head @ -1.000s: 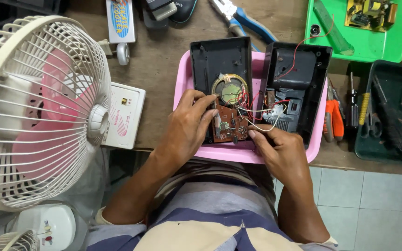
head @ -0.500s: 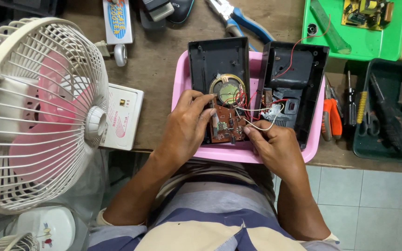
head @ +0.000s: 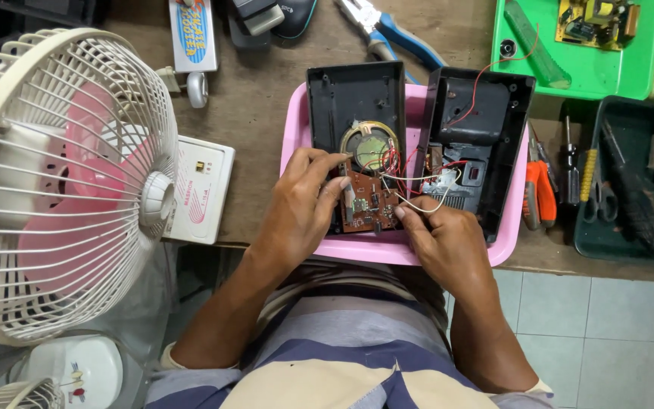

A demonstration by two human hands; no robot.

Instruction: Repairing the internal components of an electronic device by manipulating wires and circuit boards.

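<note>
The left hand [head: 300, 201] pinches the left edge of a small brown circuit board [head: 366, 203], thumb and forefinger closed on it, with the other fingers curled beside it. The board lies over the lower end of the open black case half [head: 353, 98], just below the round speaker [head: 369, 144] and inside the pink tray [head: 297, 129]. The right hand [head: 444, 242] closes its fingertips on thin white wires [head: 425, 198] at the board's right edge; whether it truly grips them or only steadies them is hard to tell from here.

The board looks light, stiff and fragile, so its bare edges are the fair place to hold, as the left fingers do now. The red and white leads tie it to the second case half [head: 486, 144], beyond the right fingertips, and seem thin enough to snap at the solder joints if pulled.

Left of the left fingers sits a flat white box [head: 204, 189] with a small red mark. Farther beyond them lies an upright white packet [head: 192, 30] bearing a blue and yellow label. Beyond the right fingers stands a green tray [head: 607, 72] holding a green board [head: 596, 20].
</note>
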